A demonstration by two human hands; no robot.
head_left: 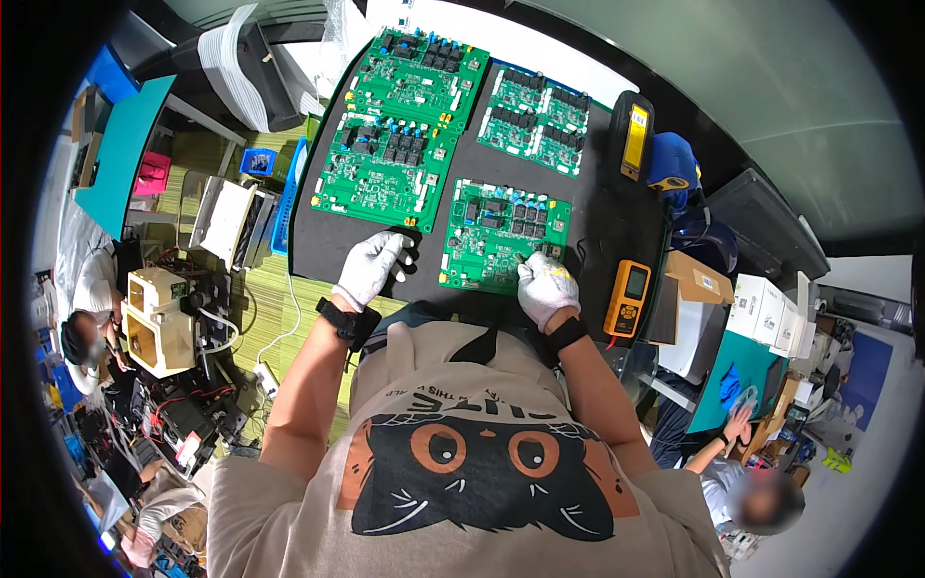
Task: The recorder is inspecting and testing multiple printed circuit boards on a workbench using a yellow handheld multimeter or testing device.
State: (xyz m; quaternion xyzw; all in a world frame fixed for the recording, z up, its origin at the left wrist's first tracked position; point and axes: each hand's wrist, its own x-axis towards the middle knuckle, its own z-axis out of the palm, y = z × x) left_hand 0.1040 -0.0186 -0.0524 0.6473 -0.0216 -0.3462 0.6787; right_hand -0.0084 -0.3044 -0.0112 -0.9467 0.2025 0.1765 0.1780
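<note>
A green circuit board (482,255) lies on the dark table mat nearest my body. My right hand (547,289), in a white glove, covers its lower right corner, with fingers closed on that edge. Left of this board, my left hand (369,270), also gloved, hovers by the mat's front edge. Its fingers are curled together; anything between them is too small to make out. Just beyond it lies a larger green board (371,183) with black relays and blue parts. Another such board (414,82) lies farther off, beside a panel of smaller boards (533,123).
A yellow handheld meter (628,299) lies right of my right hand. Behind it are a black-and-yellow device (634,140) and a blue tool (674,164). An open cardboard box (699,275) stands at the right. Co-workers sit on both sides; one's hand (739,424) shows at right.
</note>
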